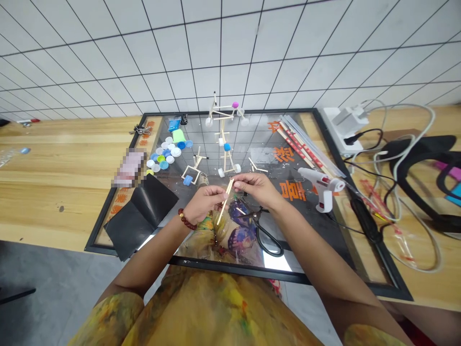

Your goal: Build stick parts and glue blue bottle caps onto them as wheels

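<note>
Two thin wooden sticks lie side by side between my hands, over the glass panel. My left hand, with a beaded bracelet on the wrist, pinches them near the middle. At their upper end the fingers of my right hand close on them. Below my right hand lie black-handled scissors and a short piece of stick. Just beyond are a small stick frame with a blue cap and a few joined sticks. Farther off stand stick models with bottle-cap wheels.
A white glue gun rests at right, near bundled sticks. Bottle caps are grouped at left, above black sheets. A power strip and looped cables occupy the right side. The tiled wall borders the table's back.
</note>
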Motion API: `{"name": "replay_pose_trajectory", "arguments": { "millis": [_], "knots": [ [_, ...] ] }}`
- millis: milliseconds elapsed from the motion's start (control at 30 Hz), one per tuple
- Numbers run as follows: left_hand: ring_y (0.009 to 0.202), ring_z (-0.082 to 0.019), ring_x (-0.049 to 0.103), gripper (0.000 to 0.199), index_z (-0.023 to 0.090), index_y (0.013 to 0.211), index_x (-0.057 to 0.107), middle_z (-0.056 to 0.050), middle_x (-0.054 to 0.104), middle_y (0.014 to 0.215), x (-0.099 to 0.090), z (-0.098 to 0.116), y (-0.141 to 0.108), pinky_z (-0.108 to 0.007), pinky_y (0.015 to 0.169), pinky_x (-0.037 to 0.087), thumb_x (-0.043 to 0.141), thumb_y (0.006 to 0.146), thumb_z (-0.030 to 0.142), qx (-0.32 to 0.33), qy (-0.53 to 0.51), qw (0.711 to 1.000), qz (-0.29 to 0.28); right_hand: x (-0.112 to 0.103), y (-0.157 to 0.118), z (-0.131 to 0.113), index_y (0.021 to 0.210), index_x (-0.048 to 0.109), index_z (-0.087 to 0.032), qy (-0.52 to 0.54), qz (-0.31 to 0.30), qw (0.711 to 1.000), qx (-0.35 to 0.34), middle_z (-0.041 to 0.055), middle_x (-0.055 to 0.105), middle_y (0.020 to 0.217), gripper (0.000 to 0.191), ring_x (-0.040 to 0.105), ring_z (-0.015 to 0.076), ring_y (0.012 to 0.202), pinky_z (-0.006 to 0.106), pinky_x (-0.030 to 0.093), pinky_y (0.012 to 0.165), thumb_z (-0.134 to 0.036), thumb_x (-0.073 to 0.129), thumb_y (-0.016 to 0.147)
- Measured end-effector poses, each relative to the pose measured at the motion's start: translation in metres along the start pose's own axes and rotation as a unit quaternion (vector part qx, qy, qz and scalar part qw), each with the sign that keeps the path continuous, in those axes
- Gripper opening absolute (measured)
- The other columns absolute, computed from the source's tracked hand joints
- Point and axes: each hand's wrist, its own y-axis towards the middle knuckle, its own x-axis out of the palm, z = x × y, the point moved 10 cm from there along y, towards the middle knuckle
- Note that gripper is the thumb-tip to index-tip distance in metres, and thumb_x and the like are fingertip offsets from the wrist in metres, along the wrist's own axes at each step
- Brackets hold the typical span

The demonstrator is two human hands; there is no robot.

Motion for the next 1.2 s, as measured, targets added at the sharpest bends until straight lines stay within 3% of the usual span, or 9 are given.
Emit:
{"name": "replay_pose_trajectory", "arguments": {
  "millis": [167, 400, 567, 733, 1000, 1200],
  "knots": [
    [0.059, -0.013, 0.066, 0.051, 0.013, 0.075, 0.067, 0.002, 0.063, 0.065, 0.003, -0.008, 0.001, -0.025, 0.058, 0.050, 0.094, 0.050, 0.048, -0.022, -0.038, 0.999, 0.010, -0.003, -0.001, 0.007, 0.079, 0.079, -0.021, 0.035, 0.032, 0.998, 0.033, 0.0003, 0.073, 0.071, 0.036, 0.061, 0.0122, 0.064, 0.029, 0.051, 0.068, -0.052, 0.088, 0.062],
    [0.055, -0.009, 0.059, 0.047, 0.011, 0.077, 0.072, -0.004, 0.069, 0.068, -0.001, -0.016, 0.001, -0.023, 0.055, 0.045, 0.091, 0.055, 0.049, -0.021, -0.029, 0.999, 0.007, 0.001, -0.002, 0.006, 0.084, 0.077, -0.021, 0.016, 0.012, 0.999, 0.026, 0.0002, 0.073, 0.077, 0.034, 0.063, 0.0126, 0.069, 0.028, 0.050, 0.071, -0.048, 0.087, 0.066],
    [0.051, -0.007, 0.049, 0.035, 0.013, 0.075, 0.069, 0.001, 0.060, 0.061, -0.010, -0.006, -0.003, -0.022, 0.052, 0.040, 0.082, 0.065, 0.044, 0.042, 0.076, 0.996, 0.025, 0.004, -0.006, -0.002, 0.084, 0.075, -0.019, -0.090, -0.055, 0.994, 0.012, 0.0022, 0.071, 0.076, 0.031, 0.062, 0.0146, 0.069, 0.029, 0.049, 0.068, -0.048, 0.079, 0.073],
    [0.056, -0.009, 0.050, 0.021, 0.014, 0.079, 0.068, 0.000, 0.059, 0.066, -0.007, 0.003, -0.004, -0.022, 0.054, 0.039, 0.066, 0.080, 0.035, 0.104, 0.232, 0.967, 0.016, 0.007, -0.009, -0.014, 0.082, 0.072, -0.018, -0.229, -0.113, 0.966, -0.040, 0.0054, 0.070, 0.084, 0.024, 0.062, 0.0167, 0.075, 0.032, 0.049, 0.073, -0.041, 0.069, 0.083],
    [0.061, -0.011, 0.054, 0.018, 0.016, 0.089, 0.072, -0.001, 0.067, 0.073, -0.007, 0.010, -0.008, -0.023, 0.061, 0.040, 0.055, 0.085, 0.021, 0.153, 0.350, 0.924, 0.039, -0.019, -0.003, -0.004, 0.081, 0.070, -0.019, -0.274, -0.063, 0.958, -0.049, 0.0062, 0.071, 0.086, 0.023, 0.063, 0.0193, 0.079, 0.034, 0.049, 0.074, -0.041, 0.066, 0.085],
    [0.061, -0.012, 0.053, 0.017, 0.018, 0.083, 0.073, 0.000, 0.067, 0.071, -0.007, 0.018, -0.012, -0.024, 0.063, 0.039, 0.056, 0.083, 0.014, 0.211, 0.369, 0.902, 0.078, -0.014, -0.006, -0.012, 0.081, 0.072, -0.020, -0.288, -0.078, 0.952, -0.074, 0.0070, 0.071, 0.088, 0.023, 0.064, 0.0207, 0.082, 0.036, 0.049, 0.078, -0.043, 0.070, 0.083]
  ]
}}
